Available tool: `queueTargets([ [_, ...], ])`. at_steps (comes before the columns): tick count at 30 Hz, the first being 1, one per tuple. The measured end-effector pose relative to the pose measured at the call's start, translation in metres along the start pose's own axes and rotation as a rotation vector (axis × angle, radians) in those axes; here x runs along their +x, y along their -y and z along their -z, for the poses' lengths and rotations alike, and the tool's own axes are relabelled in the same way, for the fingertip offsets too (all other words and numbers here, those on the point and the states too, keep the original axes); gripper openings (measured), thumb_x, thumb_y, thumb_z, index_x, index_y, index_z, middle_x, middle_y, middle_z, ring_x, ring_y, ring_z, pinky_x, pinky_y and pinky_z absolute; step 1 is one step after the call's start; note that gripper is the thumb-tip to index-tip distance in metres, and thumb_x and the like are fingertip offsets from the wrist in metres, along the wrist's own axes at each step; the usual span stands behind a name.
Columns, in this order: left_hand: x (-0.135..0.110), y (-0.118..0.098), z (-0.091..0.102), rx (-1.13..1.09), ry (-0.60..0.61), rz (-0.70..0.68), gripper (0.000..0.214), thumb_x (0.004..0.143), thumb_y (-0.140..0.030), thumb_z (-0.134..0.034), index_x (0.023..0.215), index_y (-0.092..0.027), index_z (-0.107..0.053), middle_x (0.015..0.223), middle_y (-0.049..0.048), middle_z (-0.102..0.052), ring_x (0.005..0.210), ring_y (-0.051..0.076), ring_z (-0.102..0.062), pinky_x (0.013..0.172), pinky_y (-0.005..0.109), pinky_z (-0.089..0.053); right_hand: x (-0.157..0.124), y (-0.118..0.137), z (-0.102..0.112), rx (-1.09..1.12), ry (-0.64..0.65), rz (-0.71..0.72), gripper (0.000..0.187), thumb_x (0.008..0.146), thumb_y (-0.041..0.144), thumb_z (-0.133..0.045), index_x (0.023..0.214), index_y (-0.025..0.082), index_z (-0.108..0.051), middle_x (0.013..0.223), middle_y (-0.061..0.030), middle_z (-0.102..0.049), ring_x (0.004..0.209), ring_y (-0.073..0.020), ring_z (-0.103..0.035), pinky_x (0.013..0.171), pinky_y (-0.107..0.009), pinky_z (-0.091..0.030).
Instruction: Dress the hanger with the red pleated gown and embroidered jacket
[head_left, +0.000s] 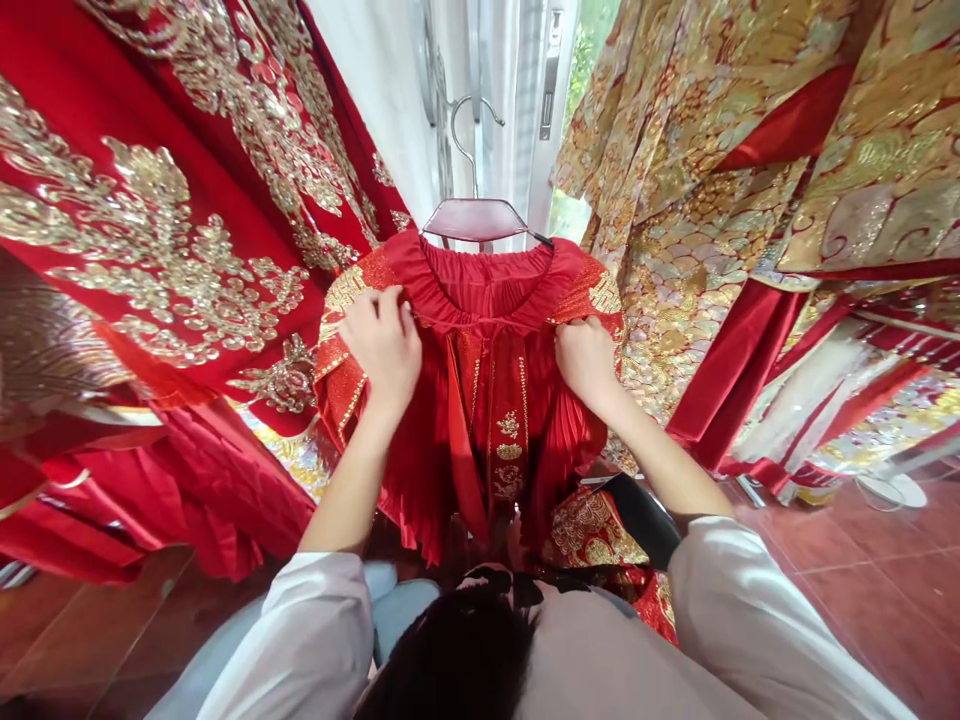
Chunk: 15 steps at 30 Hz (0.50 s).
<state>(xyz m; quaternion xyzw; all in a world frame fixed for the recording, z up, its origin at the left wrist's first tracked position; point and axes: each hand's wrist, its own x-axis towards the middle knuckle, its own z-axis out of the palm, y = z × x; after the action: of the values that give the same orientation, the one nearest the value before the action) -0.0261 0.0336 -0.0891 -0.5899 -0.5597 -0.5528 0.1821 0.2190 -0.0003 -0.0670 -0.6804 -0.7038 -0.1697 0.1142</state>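
Note:
A red pleated garment point(484, 275) with a gathered upper edge and gold-embroidered panels hangs in front of me from a hanger point(474, 218) with a metal hook. My left hand point(381, 345) is closed on the garment's upper left, beside a gold-patterned panel. On the opposite side, my right hand point(589, 365) pinches the upper edge with curled fingers. Fingertips of both hands are partly hidden against the cloth. Between them runs a thin red cord, and an embroidered strip point(508, 430) hangs down the middle.
A red gown with silvery-gold beading point(161, 240) hangs close on the left. Gold-patterned garments point(697, 200) crowd the right. Behind the hanger are white curtains and a door frame point(551, 90). A folded gold-and-red cloth point(596, 525) lies below, above a red tiled floor point(870, 590).

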Motion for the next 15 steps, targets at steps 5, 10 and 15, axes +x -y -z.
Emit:
queueTargets([
  [5, -0.042, -0.006, -0.036, 0.063, 0.27, -0.24, 0.038, 0.086, -0.046, -0.054, 0.111, -0.019, -0.062, 0.116, 0.0178, -0.058, 0.11, 0.036, -0.05, 0.09, 0.048, -0.029, -0.015, 0.046, 0.002, 0.101, -0.046, -0.068, 0.03, 0.092, 0.009, -0.034, 0.107, 0.01, -0.06, 0.097, -0.0173, -0.064, 0.078, -0.0225, -0.065, 0.059, -0.026, -0.042],
  [10, -0.052, -0.012, -0.041, 0.16, 0.467, -0.277, 0.03, 0.092, -0.038, -0.046, 0.105, -0.016, -0.062, 0.109, 0.0185, -0.061, 0.102, 0.033, -0.054, 0.085, 0.045, -0.035, 0.001, 0.062, -0.013, 0.226, -0.088, -0.018, 0.029, 0.095, 0.021, -0.035, 0.112, 0.014, -0.058, 0.108, -0.0146, -0.06, 0.077, -0.0201, -0.064, 0.058, -0.025, -0.039],
  [15, -0.037, -0.022, -0.023, -0.167, 0.596, -0.16, 0.021, 0.092, -0.026, -0.044, 0.085, -0.016, -0.061, 0.085, 0.0086, -0.064, 0.083, 0.022, -0.059, 0.075, 0.032, -0.043, 0.016, 0.043, -0.016, 0.601, -0.106, 0.09, 0.021, 0.088, 0.01, -0.043, 0.085, 0.012, -0.064, 0.091, -0.0086, -0.062, 0.078, -0.0157, -0.063, 0.066, -0.024, -0.042],
])
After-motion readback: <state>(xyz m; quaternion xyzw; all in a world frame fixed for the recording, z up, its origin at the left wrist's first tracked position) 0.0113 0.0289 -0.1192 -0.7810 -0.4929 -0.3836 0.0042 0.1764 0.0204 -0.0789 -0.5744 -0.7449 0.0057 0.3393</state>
